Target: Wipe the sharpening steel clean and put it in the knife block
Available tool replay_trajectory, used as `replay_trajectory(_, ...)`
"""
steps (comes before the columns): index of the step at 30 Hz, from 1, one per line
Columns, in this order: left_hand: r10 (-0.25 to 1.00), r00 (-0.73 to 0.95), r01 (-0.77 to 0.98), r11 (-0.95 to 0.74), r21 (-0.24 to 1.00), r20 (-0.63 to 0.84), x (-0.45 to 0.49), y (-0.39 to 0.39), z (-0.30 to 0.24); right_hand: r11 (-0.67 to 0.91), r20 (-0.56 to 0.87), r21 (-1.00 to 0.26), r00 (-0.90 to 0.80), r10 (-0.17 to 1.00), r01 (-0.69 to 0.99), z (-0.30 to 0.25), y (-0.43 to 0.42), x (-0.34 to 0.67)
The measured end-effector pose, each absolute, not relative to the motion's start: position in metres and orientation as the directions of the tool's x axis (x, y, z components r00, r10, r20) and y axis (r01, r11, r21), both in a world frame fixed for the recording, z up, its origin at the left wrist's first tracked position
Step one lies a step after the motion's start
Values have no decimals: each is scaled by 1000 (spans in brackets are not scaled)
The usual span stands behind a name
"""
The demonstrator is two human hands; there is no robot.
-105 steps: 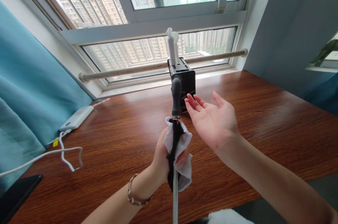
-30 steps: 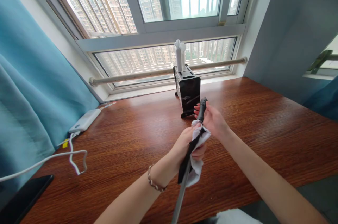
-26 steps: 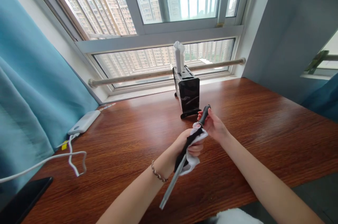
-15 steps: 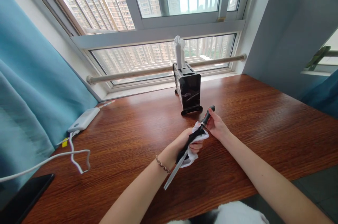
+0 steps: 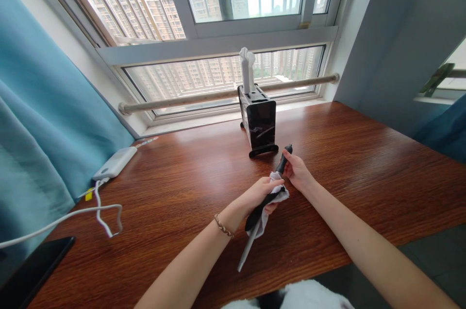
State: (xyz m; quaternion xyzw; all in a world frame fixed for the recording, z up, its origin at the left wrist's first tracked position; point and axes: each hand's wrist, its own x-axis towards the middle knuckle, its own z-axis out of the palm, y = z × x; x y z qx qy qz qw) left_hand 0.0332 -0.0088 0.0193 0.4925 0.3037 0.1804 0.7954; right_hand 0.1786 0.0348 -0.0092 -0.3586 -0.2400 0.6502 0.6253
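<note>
My right hand is closed around the black handle of a sharpening steel. The grey rod slants down toward me over the wooden table. My left hand is wrapped round the rod near the handle, gripping a white and black cloth against it. A beaded bracelet sits on my left wrist. Just beyond the hands stands a black knife block with a white handle sticking up from it.
A white power bank and its looping white cable lie at the table's left. A dark phone rests at the near left corner. Blue curtain hangs left; a window and rail run along the back.
My right hand went from open and apart to gripping the steel's handle. The steel tilted from upright to slanting, and both hands lowered toward the table.
</note>
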Motion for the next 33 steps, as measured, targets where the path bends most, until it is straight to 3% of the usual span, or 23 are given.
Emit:
replay_trajectory(4,671,665,87,365,927,-326,41,-12,7,-81,-151,-800,69,986,-594,-9,32,178)
replay_trajectory(7,665,646,120,397,910,-375,42,-14,10,-75,-151,-811,84,985,-580,-10,31,177)
replay_trajectory(12,480,786,45,584,811,-390,33,-11,26,-72,-126,-774,41,991,-629,-8,31,175)
replay_trajectory(17,207,903,115,728,676,-376,24,2,24,-80,-67,-721,-46,997,-688,-4,30,176)
replay_trajectory(20,146,933,101,772,628,-330,24,4,20,-109,-41,-697,-113,993,-709,-2,28,177)
replay_trajectory(25,213,954,-35,781,623,-212,31,-2,17,-175,-11,-597,-210,978,-783,0,25,177)
replay_trajectory(33,402,910,-284,780,558,-99,36,1,7,-168,-28,-545,-182,983,-821,-2,29,179)
